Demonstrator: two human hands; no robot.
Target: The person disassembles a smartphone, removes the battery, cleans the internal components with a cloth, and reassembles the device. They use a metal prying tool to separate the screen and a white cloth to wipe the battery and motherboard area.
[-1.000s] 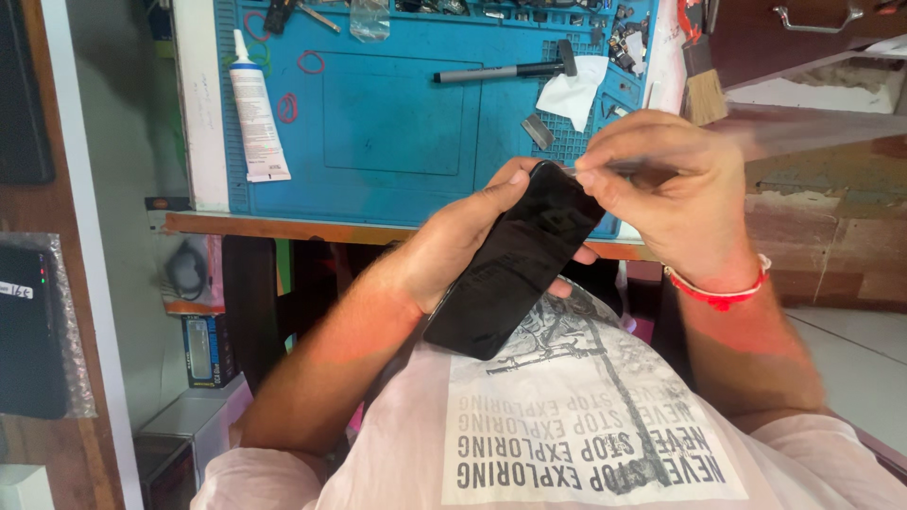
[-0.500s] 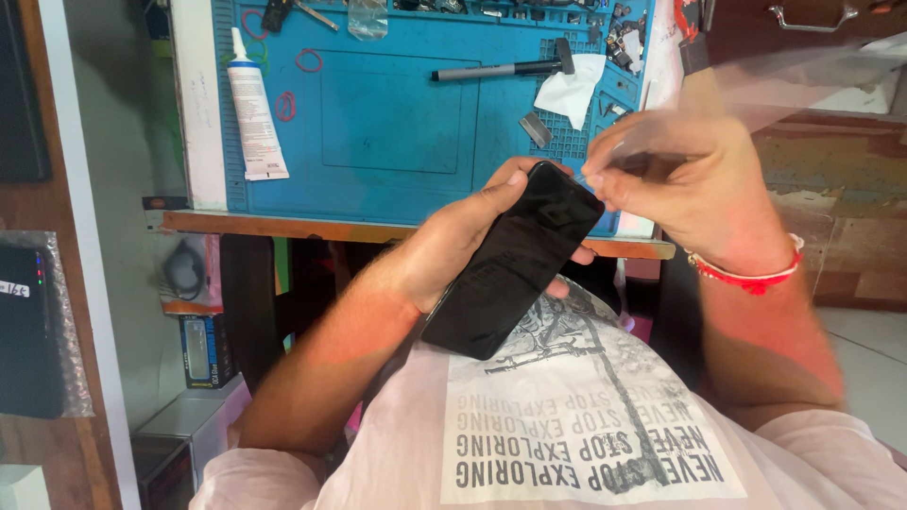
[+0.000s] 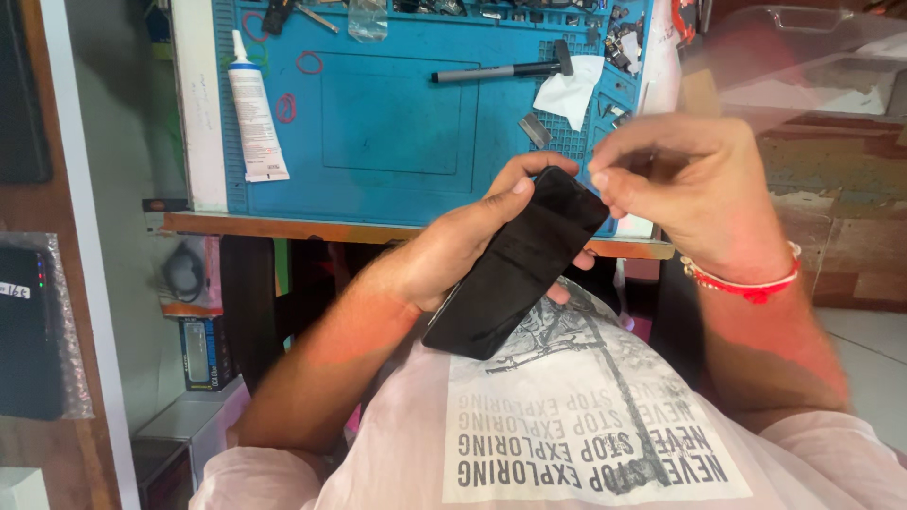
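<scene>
I've got the black smartphone (image 3: 515,269) in my left hand (image 3: 453,255), fingers wrapped round its edge, thumb on the top left corner, screen side up and dark, tilted w/ its lower end over my lap, near my printed t-shirt (image 3: 576,425). My right hand (image 3: 685,194) is closed in a pinch right at the phone's top right corner, fingertips touching or just off it; can't tell if there's anything betw. them, too blurred. As for progress: phone looks whole, glass not lifted, no gap I can see, so I'd judge the work at that corner is only starting and most is left. On the blue repair mat (image 3: 397,123) ahead: white glue tube (image 3: 255,113) at left, black marker pen (image 3: 491,72), crumpled white tissue (image 3: 567,92), small metal blade (image 3: 534,130), all untouched, well apart from both hands.
</scene>
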